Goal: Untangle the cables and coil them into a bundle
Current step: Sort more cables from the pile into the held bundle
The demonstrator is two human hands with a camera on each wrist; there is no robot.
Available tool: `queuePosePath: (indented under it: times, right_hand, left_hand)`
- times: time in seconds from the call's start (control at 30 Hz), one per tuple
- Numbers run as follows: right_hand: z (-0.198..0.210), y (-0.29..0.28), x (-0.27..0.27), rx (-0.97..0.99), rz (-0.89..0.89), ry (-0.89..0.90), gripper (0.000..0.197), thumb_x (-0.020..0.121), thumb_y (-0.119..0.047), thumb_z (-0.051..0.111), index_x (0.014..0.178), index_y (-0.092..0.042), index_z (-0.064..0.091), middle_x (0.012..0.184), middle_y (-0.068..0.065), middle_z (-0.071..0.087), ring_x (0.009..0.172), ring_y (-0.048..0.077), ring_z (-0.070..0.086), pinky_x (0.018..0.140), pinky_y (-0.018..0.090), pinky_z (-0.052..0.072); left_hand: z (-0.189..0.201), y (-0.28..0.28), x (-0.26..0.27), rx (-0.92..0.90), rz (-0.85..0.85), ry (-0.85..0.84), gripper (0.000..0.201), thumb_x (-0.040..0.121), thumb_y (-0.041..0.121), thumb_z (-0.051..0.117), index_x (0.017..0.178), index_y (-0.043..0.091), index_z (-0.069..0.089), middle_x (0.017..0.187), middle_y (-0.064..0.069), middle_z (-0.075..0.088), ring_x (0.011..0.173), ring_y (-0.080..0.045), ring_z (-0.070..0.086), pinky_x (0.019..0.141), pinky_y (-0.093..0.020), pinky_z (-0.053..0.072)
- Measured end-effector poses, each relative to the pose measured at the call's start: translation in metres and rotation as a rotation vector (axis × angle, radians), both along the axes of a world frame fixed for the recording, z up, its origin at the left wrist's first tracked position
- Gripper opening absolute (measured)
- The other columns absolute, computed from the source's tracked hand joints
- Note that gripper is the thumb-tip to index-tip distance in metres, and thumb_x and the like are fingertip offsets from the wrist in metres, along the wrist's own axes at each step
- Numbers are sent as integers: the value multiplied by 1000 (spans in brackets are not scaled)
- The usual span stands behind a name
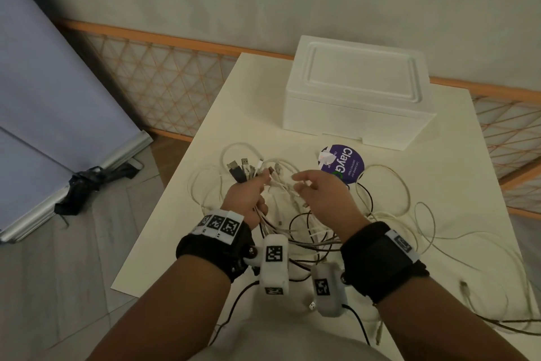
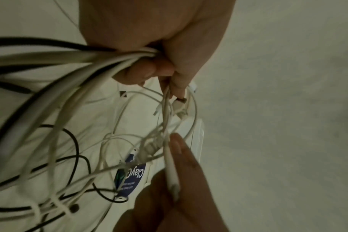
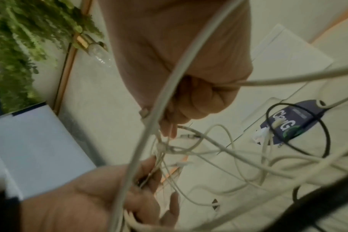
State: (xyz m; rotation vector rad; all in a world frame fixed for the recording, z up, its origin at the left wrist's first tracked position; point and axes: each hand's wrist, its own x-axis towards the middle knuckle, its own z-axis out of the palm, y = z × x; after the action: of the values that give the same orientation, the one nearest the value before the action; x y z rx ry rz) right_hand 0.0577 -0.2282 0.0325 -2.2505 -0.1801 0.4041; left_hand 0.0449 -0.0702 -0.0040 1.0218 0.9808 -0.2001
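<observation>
A tangle of white and black cables (image 1: 310, 229) lies on the cream table (image 1: 187, 229) and hangs between my hands. My left hand (image 1: 257, 185) grips a bunch of cable ends; their plugs (image 1: 243, 169) fan out beyond its knuckles. In the left wrist view the gripped strands (image 2: 85, 62) run out of its fist (image 2: 163, 51). My right hand (image 1: 301, 183) is just to the right, fingers curled, pinching a thin white cable (image 2: 170, 166) from the knot. The right wrist view shows those fingertips (image 3: 169, 128) on the strands, with my left hand (image 3: 85, 204) below.
A white foam box (image 1: 357, 91) stands at the back of the table. A round purple sticker (image 1: 347, 166) lies in front of it, partly under cables. Long loose loops (image 1: 424, 229) trail to the table's right side. An orange lattice rail (image 1: 164, 79) runs behind.
</observation>
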Motion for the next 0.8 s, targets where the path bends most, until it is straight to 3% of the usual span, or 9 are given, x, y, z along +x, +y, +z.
queuePosePath:
  times: [0.1,0.17,0.23,0.3,0.37,0.5,0.6,0.7,0.8]
  right_hand:
    - [2,-5,5,31,55,61,15,91,-25,59,96,-20,72,83,-5,69,75,9,64,68,19,44]
    - [4,-9,5,4,78,71,14,90,-27,60,93,-23,73,70,-9,64,57,-3,56,56,13,39]
    - [8,-15,6,-16,49,62,14,88,-32,63,88,-23,74,66,-4,64,51,0,51,51,13,38]
    - [12,-21,7,9,8,62,16,85,-35,67,85,-22,75,69,3,66,58,10,55,59,22,43]
    - [17,-26,10,-15,-12,22,15,84,-37,68,82,-24,74,64,0,64,56,13,57,62,25,44]
    - [28,-40,17,-67,-95,-120,11,85,-33,66,80,-27,74,63,-11,63,57,2,53,60,25,40]
    - [36,-59,21,-19,-255,-217,12,84,-27,65,76,-30,72,73,-8,68,70,8,60,68,26,43]
    - [47,-82,25,108,-448,-303,12,85,-22,65,78,-25,74,81,-7,71,82,12,64,77,28,46]
    - [55,-83,24,90,-373,-303,21,86,-20,63,70,-32,68,78,-12,68,70,-2,60,67,14,45]
  left_hand:
    - [3,10,0,-182,5,14,16,90,26,64,81,13,62,73,0,58,34,-5,28,35,-15,26]
    - [5,17,1,-282,52,-25,18,94,20,56,78,12,57,66,0,61,30,-4,28,33,-13,24]
    - [5,22,2,-343,95,-79,22,95,18,51,75,11,54,59,1,59,29,-3,27,32,-12,22]
    - [4,22,4,-361,119,-120,24,96,18,49,74,10,53,56,3,55,27,-3,25,31,-12,20]
    - [3,20,6,-326,154,-136,27,97,19,49,72,10,55,57,2,53,26,-3,24,30,-12,21]
    - [-1,22,8,-206,254,-159,20,91,23,61,74,12,61,69,1,63,28,-4,25,30,-14,24]
    - [-5,26,8,-105,197,-102,15,84,25,71,73,16,66,76,5,70,32,-5,24,33,-17,26]
    - [-12,39,5,-28,221,-15,21,87,28,69,70,17,63,74,7,65,32,-7,24,36,-19,24]
    - [-16,46,-1,-25,244,1,30,85,33,70,67,18,52,57,5,46,31,-8,23,35,-18,23]
